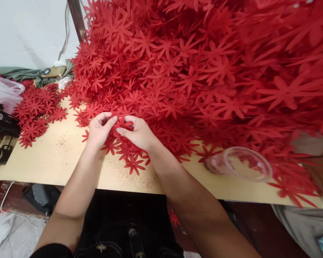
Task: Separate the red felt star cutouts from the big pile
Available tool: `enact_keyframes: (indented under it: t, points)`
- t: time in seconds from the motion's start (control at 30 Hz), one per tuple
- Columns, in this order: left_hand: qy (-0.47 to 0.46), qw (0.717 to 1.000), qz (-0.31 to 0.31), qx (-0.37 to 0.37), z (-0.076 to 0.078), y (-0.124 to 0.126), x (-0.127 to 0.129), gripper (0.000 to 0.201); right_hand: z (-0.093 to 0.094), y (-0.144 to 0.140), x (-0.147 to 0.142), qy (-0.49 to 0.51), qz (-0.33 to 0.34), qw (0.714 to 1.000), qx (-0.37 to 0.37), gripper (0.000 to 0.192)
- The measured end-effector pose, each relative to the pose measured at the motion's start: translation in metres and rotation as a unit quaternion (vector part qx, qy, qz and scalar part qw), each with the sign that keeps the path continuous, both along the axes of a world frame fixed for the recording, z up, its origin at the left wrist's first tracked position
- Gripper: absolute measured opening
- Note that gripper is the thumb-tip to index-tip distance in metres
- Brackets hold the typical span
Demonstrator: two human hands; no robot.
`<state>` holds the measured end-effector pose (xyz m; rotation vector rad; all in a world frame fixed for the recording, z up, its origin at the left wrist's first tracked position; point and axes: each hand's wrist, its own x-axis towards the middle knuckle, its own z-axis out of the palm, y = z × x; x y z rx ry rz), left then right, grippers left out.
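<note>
White wall (24, 32) stands at the far left in the head view, behind a pale, wood-toned counter (54, 157) strewn with small dark-red specks. Across the far side and the right rises a big, loose mound of red, flower-shaped pieces (156, 71) with long narrow petals, some spilling toward the near edge. Both bare hands meet at the mound's near side, left of the middle. Between them is a folded or bunched red petalled piece (125, 124), partly hidden by the fingers. The right hand (140, 133) has its grip closed on this piece, thumb against forefinger side. The left hand (98, 132) holds thumb and forefinger close together at the piece's left end; whether its grip is closed on it, I cannot tell. Farther left lies a smaller heap of similar red pieces (36, 104), beside a whitish, translucent plastic bag (5, 91) and a black object with white lettering (2, 120). To the right, near the front, a clear, round-rimmed plastic container (218, 163) lies tipped beside the scattered flowers.
</note>
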<state>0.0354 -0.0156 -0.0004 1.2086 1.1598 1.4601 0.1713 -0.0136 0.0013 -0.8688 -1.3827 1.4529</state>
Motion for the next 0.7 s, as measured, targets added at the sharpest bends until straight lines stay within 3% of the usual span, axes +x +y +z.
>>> enact_keyframes:
  t: [0.17, 0.33, 0.4, 0.5, 0.57, 0.63, 0.7]
  points:
    - [0.034, 0.991, 0.118, 0.050, -0.010, 0.013, -0.017, 0.028, 0.000, 0.002, 0.001, 0.025, -0.043, 0.998, -0.032, 0.021]
    - [0.227, 0.931, 0.251, 0.140, -0.007, 0.011, -0.027, 0.044, -0.001, 0.006, 0.003, 0.122, -0.067, 0.988, -0.073, 0.020]
    - [0.236, 0.936, 0.213, 0.149, -0.003, 0.005, -0.022, 0.039, -0.003, 0.007, 0.003, 0.152, -0.067, 0.982, -0.087, 0.023]
    - [0.141, 0.984, 0.047, 0.097, 0.000, -0.002, -0.007, 0.037, -0.005, 0.009, 0.003, 0.192, -0.070, 0.974, -0.103, 0.029]
    - [0.068, 0.996, -0.040, 0.049, -0.001, -0.004, 0.002, 0.041, -0.007, 0.009, 0.003, 0.207, -0.071, 0.970, -0.102, 0.031]
    - [0.021, 0.997, -0.068, 0.018, -0.003, -0.003, 0.007, 0.041, -0.009, 0.008, 0.002, 0.207, -0.067, 0.971, -0.097, 0.033]
    - [0.000, 0.998, -0.055, 0.001, -0.005, 0.000, 0.006, 0.035, -0.009, 0.008, 0.001, 0.203, -0.060, 0.973, -0.090, 0.036]
